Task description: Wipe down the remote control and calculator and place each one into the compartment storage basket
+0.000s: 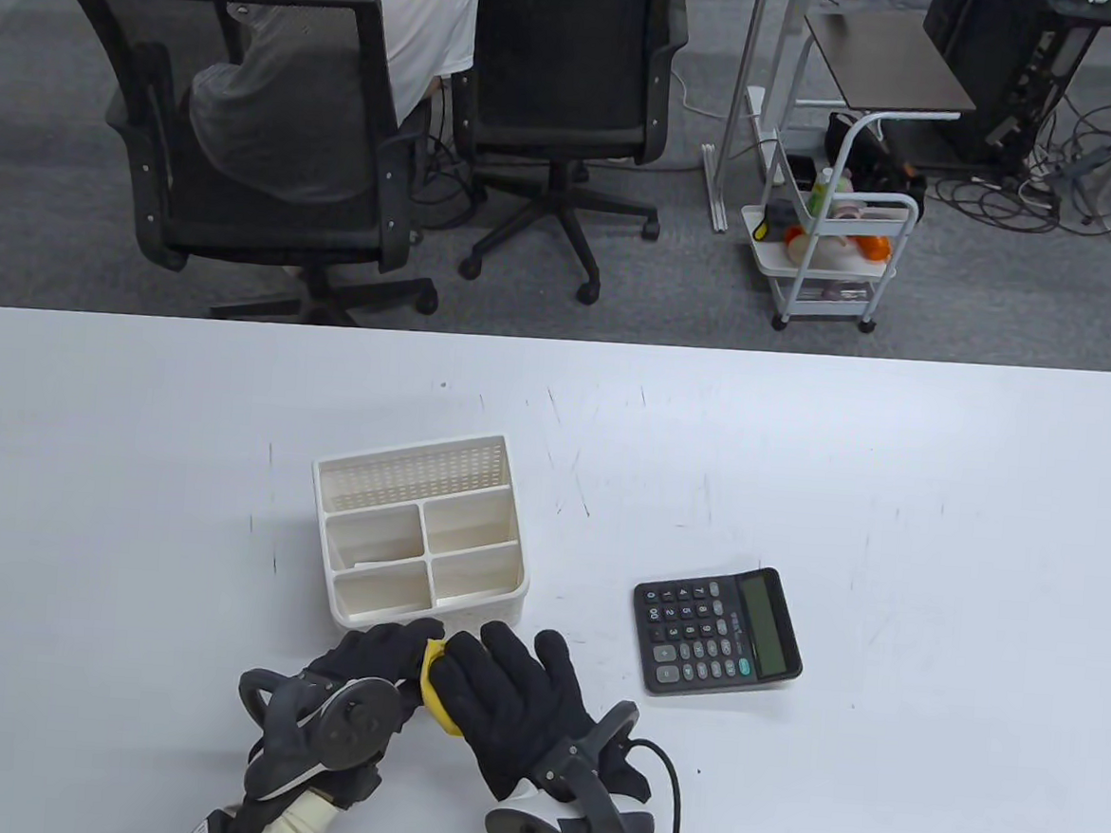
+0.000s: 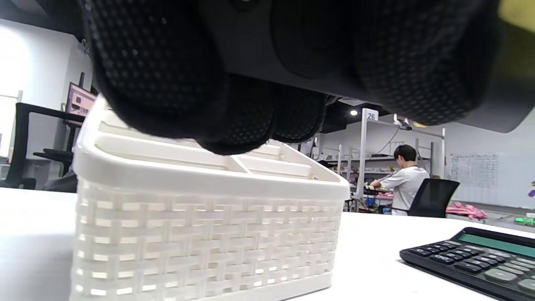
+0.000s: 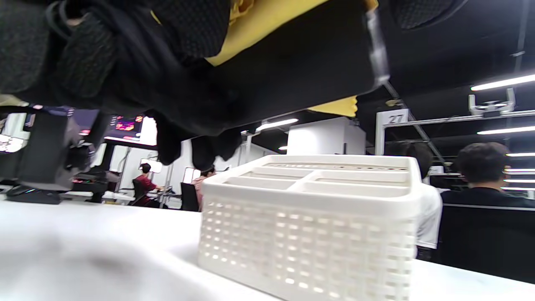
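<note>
Near the table's front edge my left hand [image 1: 395,645] grips a black remote control [image 3: 292,62], whose dark underside [image 2: 267,54] fills the top of the left wrist view. My right hand [image 1: 502,658] lies over it, holding a yellow cloth [image 1: 433,686] wrapped around the remote [image 3: 259,31]. In the table view both hands hide the remote. Just beyond the hands stands the white compartment basket [image 1: 518,566], its compartments holding nothing. A black calculator [image 1: 717,629] lies flat to the right of the basket, apart from both hands.
The basket [image 2: 209,234] is close in front of the left fingers [image 2: 167,79], with the calculator [image 2: 472,259] to its right. Beyond the far table edge are office chairs [image 1: 271,130], a seated person and a white cart [image 1: 833,255].
</note>
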The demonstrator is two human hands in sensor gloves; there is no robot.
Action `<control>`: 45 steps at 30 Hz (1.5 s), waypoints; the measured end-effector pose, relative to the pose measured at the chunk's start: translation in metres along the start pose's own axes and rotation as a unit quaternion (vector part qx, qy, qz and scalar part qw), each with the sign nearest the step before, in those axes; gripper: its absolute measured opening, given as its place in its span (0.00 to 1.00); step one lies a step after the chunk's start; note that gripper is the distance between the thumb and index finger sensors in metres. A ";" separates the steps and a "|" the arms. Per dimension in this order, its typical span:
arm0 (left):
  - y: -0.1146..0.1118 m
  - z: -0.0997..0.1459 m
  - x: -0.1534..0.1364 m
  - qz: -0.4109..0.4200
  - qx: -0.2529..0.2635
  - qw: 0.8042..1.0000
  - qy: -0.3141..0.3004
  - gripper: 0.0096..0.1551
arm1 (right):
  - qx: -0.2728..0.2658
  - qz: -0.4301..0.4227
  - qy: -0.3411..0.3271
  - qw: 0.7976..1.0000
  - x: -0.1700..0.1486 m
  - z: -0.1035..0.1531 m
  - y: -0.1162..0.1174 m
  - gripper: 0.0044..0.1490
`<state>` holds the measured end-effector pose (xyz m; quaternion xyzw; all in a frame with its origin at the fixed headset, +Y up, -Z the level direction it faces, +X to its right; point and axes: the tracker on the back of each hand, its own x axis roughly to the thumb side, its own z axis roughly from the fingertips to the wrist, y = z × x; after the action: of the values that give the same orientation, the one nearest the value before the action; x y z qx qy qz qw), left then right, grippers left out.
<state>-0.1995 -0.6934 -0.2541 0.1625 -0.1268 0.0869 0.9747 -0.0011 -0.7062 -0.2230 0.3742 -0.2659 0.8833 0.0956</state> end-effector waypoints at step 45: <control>-0.014 -0.006 -0.018 0.438 -0.142 0.887 0.040 0.31 | -0.037 -0.008 0.094 0.995 -0.023 0.006 -0.003 0.33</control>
<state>-0.2126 -0.7065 -0.2686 -0.0529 -0.1567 0.4922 0.8546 0.0200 -0.7057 -0.2351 0.2875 -0.2849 0.9036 0.1405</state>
